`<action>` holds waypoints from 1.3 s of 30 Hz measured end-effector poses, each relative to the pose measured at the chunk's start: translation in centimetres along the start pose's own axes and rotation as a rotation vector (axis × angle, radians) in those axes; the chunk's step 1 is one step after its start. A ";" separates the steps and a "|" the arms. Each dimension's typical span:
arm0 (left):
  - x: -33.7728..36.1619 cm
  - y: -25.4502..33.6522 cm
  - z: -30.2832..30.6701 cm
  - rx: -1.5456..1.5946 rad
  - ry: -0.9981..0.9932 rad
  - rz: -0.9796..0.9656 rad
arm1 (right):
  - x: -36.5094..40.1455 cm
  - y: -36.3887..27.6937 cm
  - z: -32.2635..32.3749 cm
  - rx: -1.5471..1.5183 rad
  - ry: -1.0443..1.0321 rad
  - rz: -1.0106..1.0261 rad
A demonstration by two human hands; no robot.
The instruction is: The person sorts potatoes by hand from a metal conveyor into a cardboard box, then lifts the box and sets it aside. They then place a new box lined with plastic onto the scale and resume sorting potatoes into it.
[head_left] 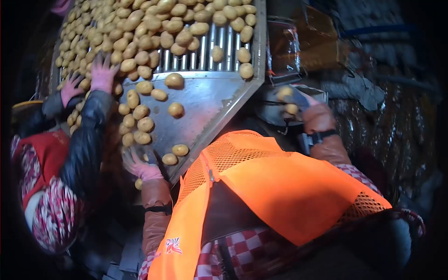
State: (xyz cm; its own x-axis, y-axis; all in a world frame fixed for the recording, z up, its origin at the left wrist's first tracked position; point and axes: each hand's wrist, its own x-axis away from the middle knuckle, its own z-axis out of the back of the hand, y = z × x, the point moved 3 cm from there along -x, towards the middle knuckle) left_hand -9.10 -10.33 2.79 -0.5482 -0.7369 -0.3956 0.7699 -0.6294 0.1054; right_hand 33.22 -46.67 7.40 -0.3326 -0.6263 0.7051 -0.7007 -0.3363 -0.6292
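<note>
Many potatoes (140,28) cover the upper part of a metal sorting table with slats, and several lie loose on its smooth sloping metal plate (186,98). My left hand (141,164), in a pink and grey glove, is at the lower left end of the plate, fingers apart, beside a potato (169,159). My right hand (301,100), in a dark glove, is off the table's right side, over a pale container (270,112). Two potatoes (283,93) show at its fingers, which look curled round them, slightly blurred.
At the left, a co-worker in a red vest (46,156) has two pink-gloved hands (102,74) on the potatoes. An open cardboard box (317,42) stands right of the table. The table's raised metal rim (233,107) runs diagonally between my hands. Shiny bags (387,135) lie at the right.
</note>
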 end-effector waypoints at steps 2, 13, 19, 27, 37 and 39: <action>-0.5 -2.8 -0.3 -0.028 -0.037 0.209 | -0.2 2.3 11.2 0.294 0.269 0.081; -10.8 9.6 -5.1 0.365 -0.632 0.172 | -12.6 -3.7 -13.0 0.564 -0.152 0.167; -3.2 3.3 -2.2 0.216 -0.933 0.388 | -16.7 -3.2 -20.7 0.916 -0.367 0.322; -3.2 4.5 -1.9 0.290 -0.340 0.076 | -19.3 -2.9 -18.9 1.119 -0.139 0.390; -10.5 7.8 -7.7 0.021 -0.844 0.334 | -20.8 -1.6 -17.1 1.032 -0.206 0.385; -11.0 7.1 -6.2 0.115 -0.789 0.442 | -18.2 -1.0 -17.4 1.003 -0.293 0.270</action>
State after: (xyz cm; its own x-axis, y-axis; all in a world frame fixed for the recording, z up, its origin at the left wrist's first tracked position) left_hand 4.37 -5.17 2.21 -0.3081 -0.8451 0.4368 0.9488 -0.2392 0.2064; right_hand 28.98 -22.66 0.94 -0.1416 -0.8651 0.4813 0.2544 -0.5016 -0.8268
